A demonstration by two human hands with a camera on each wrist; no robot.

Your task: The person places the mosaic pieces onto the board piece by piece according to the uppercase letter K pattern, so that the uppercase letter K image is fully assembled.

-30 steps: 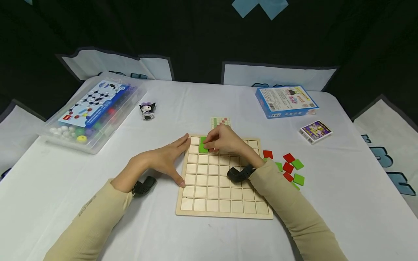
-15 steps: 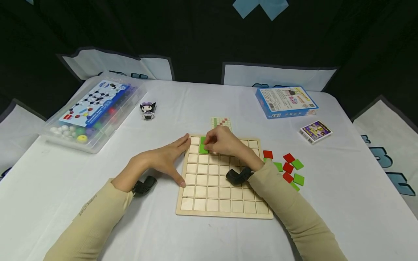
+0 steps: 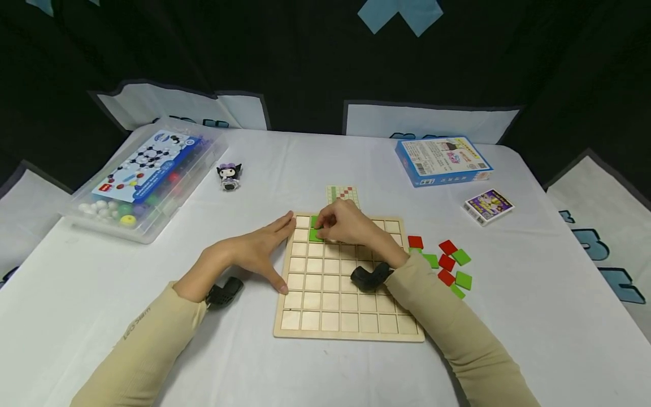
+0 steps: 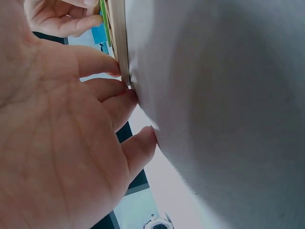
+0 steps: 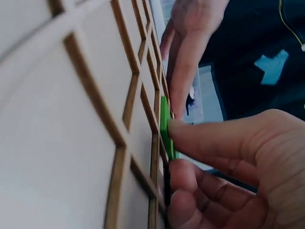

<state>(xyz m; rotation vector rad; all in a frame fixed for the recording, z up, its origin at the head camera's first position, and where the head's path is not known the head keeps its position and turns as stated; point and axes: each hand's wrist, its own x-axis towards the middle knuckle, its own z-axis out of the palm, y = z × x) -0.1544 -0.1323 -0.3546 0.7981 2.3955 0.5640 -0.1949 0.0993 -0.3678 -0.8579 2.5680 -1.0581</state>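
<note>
A wooden grid board (image 3: 329, 301) lies flat on the white cloth. At its top left, one green square tile (image 3: 314, 221) sits in a cell of the far row, and a second green tile (image 5: 164, 116) is at the cell just below. My right hand (image 3: 350, 225) pinches this second tile with curled fingers, the thumb on its edge in the right wrist view. Along the board's left edge rests my left hand (image 3: 254, 249), thumb and fingers spread, fingertips against the rim. Beyond the board, partly covered by the right hand, lies a small pattern card (image 3: 342, 193).
Loose red and green tiles (image 3: 446, 262) lie scattered right of the board, close to the right sleeve. Farther off are a clear plastic case (image 3: 147, 229), a small figurine (image 3: 229, 177), a blue box (image 3: 442, 161) and a small card box (image 3: 489, 206).
The green tile in my right hand has shifted slightly toward me, uncovering part of the green tile in the far row. My left hand stays at the board's edge.
</note>
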